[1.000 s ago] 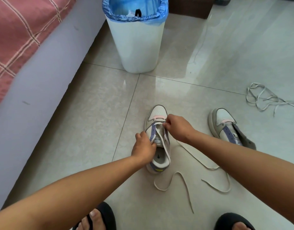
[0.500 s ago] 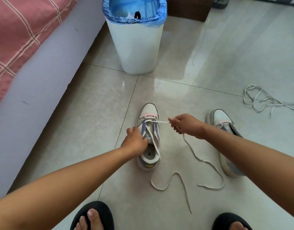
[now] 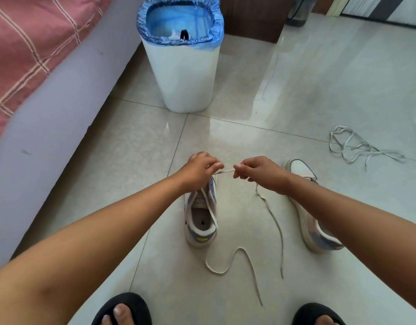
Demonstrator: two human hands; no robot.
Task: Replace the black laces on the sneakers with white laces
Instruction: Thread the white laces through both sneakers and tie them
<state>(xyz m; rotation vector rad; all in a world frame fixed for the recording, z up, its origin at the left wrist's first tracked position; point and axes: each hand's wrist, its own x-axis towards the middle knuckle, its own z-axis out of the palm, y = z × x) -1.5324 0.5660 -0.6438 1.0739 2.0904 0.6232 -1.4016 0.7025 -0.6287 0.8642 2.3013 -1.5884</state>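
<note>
White lace (image 3: 226,171) runs taut between a person's two hands above a sneaker (image 3: 201,218) standing on the tiled floor (image 3: 319,95). Left hand (image 3: 200,171) pinches the lace over the shoe's toe; right hand (image 3: 258,172) pinches it just beside, fingers curled. Its loose ends trail across the tiles toward the person's feet. A second sneaker (image 3: 312,221) lies to the right, another lace (image 3: 357,146) beyond it, a lined bin (image 3: 182,66) ahead.

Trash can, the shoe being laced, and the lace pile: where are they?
Trash can (image 3: 187,78): head view, white front wall.
Shoe being laced (image 3: 201,221): head view, insole.
Lace pile (image 3: 352,146): head view, tangled middle.
</note>
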